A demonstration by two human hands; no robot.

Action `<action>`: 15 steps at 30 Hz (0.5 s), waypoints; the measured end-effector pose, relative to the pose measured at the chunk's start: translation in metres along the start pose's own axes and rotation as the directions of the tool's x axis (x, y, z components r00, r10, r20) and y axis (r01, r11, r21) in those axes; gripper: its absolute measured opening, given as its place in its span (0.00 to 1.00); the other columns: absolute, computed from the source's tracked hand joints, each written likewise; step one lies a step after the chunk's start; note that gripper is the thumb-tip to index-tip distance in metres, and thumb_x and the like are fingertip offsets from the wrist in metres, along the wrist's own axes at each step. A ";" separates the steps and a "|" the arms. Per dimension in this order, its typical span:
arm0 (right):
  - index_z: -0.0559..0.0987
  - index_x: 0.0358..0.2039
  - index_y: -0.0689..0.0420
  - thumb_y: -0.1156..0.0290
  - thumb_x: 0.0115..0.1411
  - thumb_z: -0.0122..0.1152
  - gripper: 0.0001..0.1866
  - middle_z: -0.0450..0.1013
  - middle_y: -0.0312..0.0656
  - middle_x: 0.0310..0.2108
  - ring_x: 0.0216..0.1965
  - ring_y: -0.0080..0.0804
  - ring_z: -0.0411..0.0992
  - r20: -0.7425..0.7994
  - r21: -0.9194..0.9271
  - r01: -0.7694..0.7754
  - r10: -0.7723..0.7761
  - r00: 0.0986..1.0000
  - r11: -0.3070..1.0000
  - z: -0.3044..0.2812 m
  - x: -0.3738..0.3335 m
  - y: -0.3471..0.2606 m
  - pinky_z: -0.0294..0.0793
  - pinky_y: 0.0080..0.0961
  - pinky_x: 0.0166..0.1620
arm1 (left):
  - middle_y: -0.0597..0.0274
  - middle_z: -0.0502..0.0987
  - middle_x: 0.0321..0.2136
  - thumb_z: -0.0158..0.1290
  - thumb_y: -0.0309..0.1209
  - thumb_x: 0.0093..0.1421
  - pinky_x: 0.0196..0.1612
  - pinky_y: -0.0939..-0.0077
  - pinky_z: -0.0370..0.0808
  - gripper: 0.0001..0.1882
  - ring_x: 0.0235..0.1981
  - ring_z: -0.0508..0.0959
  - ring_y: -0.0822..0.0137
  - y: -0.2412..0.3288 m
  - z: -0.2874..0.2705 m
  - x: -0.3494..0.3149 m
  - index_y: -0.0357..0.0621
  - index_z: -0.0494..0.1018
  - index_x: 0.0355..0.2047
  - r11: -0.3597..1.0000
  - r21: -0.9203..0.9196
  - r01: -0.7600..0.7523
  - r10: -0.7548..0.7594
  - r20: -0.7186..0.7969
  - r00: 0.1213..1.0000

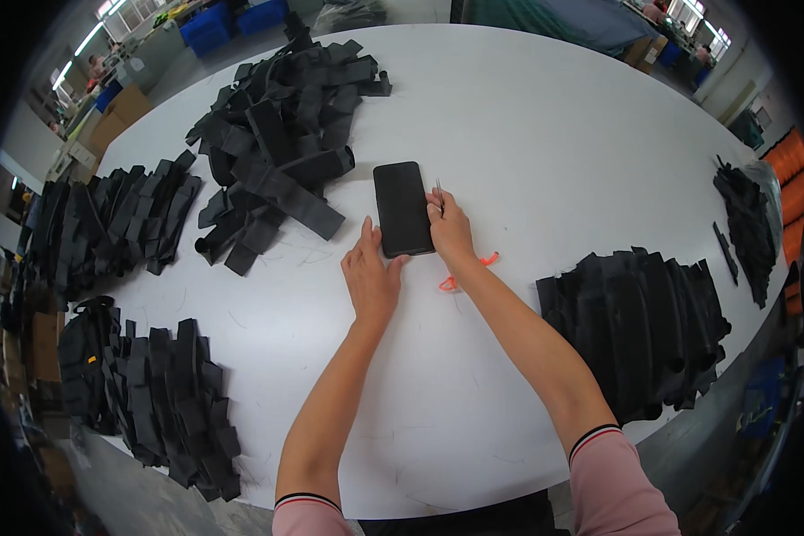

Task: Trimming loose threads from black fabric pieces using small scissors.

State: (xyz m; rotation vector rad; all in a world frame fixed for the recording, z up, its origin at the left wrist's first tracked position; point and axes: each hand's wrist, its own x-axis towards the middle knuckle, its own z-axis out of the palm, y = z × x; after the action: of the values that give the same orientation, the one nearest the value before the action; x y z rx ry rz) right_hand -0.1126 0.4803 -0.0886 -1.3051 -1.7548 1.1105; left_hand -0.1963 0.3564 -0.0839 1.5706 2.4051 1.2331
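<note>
A black smartphone [403,207] lies flat on the white table, its dark screen facing up. My left hand [372,275] is at its lower left corner, fingers stretched out and the thumb along the bottom edge. At the phone's right side, my right hand [450,227] has its fingers curled around a small pointed metal tool [439,193], perhaps thread snips; most of it is hidden in the hand. A bright orange-red cord [450,284] shows in loops beside and under my right wrist.
A loose heap of black fabric strips [281,134] lies beyond my left hand. Rows of black strips [121,219] and more strips [174,393] line the left side, near a black backpack [85,366]. Stacked black pieces [634,330] lie right; dark scraps [746,223] sit at the far right edge.
</note>
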 end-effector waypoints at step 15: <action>0.69 0.49 0.60 0.69 0.61 0.48 0.16 0.72 0.40 0.39 0.33 0.26 0.70 0.023 0.381 -0.042 0.036 0.999 0.924 -0.031 -0.060 -0.022 0.71 0.23 0.34 | 0.45 0.61 0.57 0.62 0.28 0.47 0.59 0.61 0.54 0.45 0.57 0.62 0.52 -0.002 -0.006 -0.013 0.37 0.49 0.61 0.993 -0.118 0.002 -0.011 -0.072 0.997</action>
State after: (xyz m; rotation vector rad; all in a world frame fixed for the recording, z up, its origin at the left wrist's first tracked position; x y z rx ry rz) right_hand -0.0776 0.4267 -0.0575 -1.0946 -1.4330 1.4060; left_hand -0.1933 0.3427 -0.0860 1.5104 2.3280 1.4261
